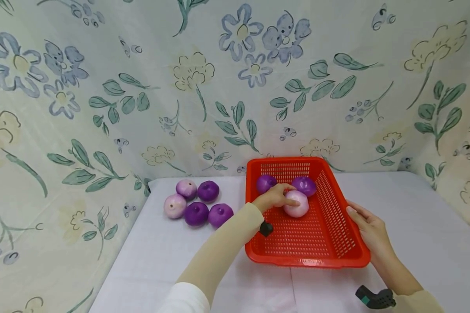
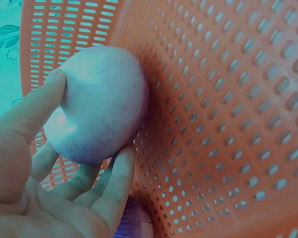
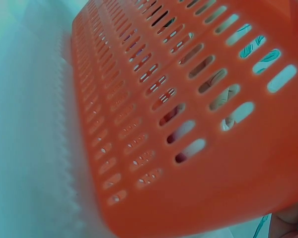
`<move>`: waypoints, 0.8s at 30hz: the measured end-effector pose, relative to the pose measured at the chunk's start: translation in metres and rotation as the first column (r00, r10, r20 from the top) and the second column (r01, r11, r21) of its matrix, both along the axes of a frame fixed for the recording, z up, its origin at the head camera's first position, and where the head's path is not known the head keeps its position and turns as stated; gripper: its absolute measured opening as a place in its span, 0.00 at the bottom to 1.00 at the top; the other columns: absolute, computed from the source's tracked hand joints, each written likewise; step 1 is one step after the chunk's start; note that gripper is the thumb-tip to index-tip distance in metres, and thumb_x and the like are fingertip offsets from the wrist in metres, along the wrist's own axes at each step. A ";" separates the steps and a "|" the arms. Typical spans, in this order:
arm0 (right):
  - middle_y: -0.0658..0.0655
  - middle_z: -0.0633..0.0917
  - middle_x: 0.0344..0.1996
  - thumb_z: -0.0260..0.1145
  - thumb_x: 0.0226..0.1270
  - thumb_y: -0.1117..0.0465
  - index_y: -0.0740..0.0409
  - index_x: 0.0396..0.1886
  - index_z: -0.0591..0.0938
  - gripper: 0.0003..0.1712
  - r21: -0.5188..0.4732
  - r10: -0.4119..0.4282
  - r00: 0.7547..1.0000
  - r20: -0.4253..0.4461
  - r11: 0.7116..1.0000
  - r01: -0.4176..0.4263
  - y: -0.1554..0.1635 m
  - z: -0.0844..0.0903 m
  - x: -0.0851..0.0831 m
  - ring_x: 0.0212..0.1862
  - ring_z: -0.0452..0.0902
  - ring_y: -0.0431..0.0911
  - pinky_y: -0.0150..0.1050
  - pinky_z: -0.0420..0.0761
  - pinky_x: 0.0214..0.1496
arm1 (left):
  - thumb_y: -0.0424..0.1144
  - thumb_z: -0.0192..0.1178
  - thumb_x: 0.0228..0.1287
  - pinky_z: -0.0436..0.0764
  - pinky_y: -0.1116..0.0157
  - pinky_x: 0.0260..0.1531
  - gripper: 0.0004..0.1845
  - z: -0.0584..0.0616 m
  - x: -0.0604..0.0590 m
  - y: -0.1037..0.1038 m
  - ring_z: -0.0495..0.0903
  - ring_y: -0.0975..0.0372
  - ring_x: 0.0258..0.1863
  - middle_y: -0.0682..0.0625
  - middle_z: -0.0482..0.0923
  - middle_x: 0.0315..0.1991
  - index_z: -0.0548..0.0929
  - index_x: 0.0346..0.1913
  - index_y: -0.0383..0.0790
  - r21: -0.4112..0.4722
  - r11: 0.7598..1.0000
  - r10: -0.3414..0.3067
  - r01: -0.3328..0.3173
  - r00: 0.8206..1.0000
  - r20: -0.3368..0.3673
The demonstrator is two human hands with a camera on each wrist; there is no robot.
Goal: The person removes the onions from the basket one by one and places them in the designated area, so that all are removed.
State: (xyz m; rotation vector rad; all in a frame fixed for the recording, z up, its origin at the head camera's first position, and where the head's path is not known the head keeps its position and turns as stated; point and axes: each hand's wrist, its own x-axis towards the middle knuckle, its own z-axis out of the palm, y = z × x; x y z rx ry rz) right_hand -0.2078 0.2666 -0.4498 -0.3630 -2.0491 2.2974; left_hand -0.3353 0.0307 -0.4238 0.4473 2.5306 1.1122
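Note:
My left hand (image 1: 275, 198) reaches into a red plastic basket (image 1: 303, 262) and holds a pale pinkish onion (image 1: 297, 204), thumb on one side and fingertips under the other in the left wrist view. Two purple onions lie in the far part of the basket: one (image 1: 266, 183) by the left wall, the other (image 1: 304, 186) just behind the held onion. On the basket's right rim, my right hand (image 1: 372, 230) grips with the thumb over the edge. The right wrist view shows mostly the slotted wall (image 3: 134, 114), with a bit of that hand (image 3: 288, 223) at the lower corner.
Left of the basket, several onions cluster on the white-covered table (image 1: 149, 261): pale ones, such as this onion (image 1: 175, 206), and dark purple ones, such as this onion (image 1: 196, 214). A floral cloth (image 1: 203, 108) hangs behind the table.

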 end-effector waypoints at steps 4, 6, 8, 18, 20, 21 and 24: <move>0.34 0.84 0.38 0.66 0.69 0.46 0.57 0.77 0.63 0.42 -0.019 0.007 1.000 -0.001 1.000 -0.007 0.001 0.001 -0.001 0.38 0.83 0.34 0.31 0.85 0.39 | 0.39 0.72 0.60 0.77 0.64 0.56 0.27 -0.001 -0.003 0.001 0.74 0.59 0.55 0.47 0.75 0.61 0.79 0.63 0.43 0.035 0.999 0.002 -0.003 0.999 0.036; 0.35 0.85 0.38 0.67 0.69 0.47 0.55 0.76 0.66 0.40 -0.033 0.008 1.000 -0.012 0.999 -0.009 0.001 0.001 -0.001 0.38 0.83 0.35 0.32 0.85 0.39 | 0.39 0.72 0.60 0.78 0.63 0.56 0.27 -0.001 -0.004 0.001 0.74 0.59 0.54 0.47 0.75 0.61 0.79 0.63 0.44 0.052 0.999 -0.003 0.001 0.999 0.039; 0.36 0.85 0.39 0.67 0.69 0.48 0.54 0.75 0.68 0.38 -0.048 0.010 1.000 -0.025 0.999 -0.011 0.001 0.001 -0.001 0.38 0.83 0.35 0.32 0.85 0.39 | 0.40 0.72 0.61 0.78 0.63 0.56 0.27 0.002 -0.001 -0.001 0.74 0.58 0.54 0.47 0.76 0.60 0.79 0.63 0.44 0.079 0.997 -0.017 0.014 0.999 0.032; 0.33 0.84 0.38 0.66 0.68 0.45 0.58 0.77 0.63 0.43 0.007 0.000 1.000 -0.006 1.000 0.000 -0.001 0.002 0.000 0.38 0.82 0.33 0.30 0.84 0.38 | 0.42 0.73 0.60 0.81 0.60 0.51 0.26 0.024 0.007 -0.006 0.75 0.57 0.57 0.48 0.77 0.59 0.81 0.62 0.51 0.174 0.982 -0.081 0.071 0.995 0.052; 0.33 0.84 0.38 0.66 0.68 0.45 0.58 0.77 0.63 0.44 0.008 0.000 1.000 0.000 1.000 0.000 -0.001 0.002 0.000 0.38 0.82 0.33 0.30 0.84 0.39 | 0.41 0.73 0.60 0.81 0.60 0.51 0.26 0.029 0.009 -0.008 0.74 0.57 0.57 0.48 0.77 0.60 0.81 0.61 0.51 0.191 0.978 -0.097 0.087 0.994 0.046; 0.33 0.84 0.38 0.66 0.68 0.45 0.58 0.77 0.63 0.44 0.009 0.000 1.000 0.002 1.000 0.000 -0.001 0.002 0.000 0.38 0.82 0.33 0.30 0.84 0.39 | 0.41 0.73 0.60 0.80 0.59 0.51 0.26 0.032 0.011 -0.009 0.74 0.57 0.58 0.49 0.76 0.60 0.81 0.61 0.51 0.196 0.976 -0.103 0.093 0.994 0.043; 0.33 0.84 0.37 0.66 0.69 0.45 0.58 0.77 0.63 0.44 0.010 0.001 1.000 -0.001 1.000 -0.001 -0.001 0.002 0.000 0.38 0.82 0.33 0.29 0.84 0.39 | 0.42 0.73 0.59 0.80 0.58 0.52 0.26 0.039 0.014 -0.014 0.73 0.57 0.59 0.52 0.76 0.60 0.81 0.62 0.53 0.203 0.973 -0.115 0.108 0.993 0.025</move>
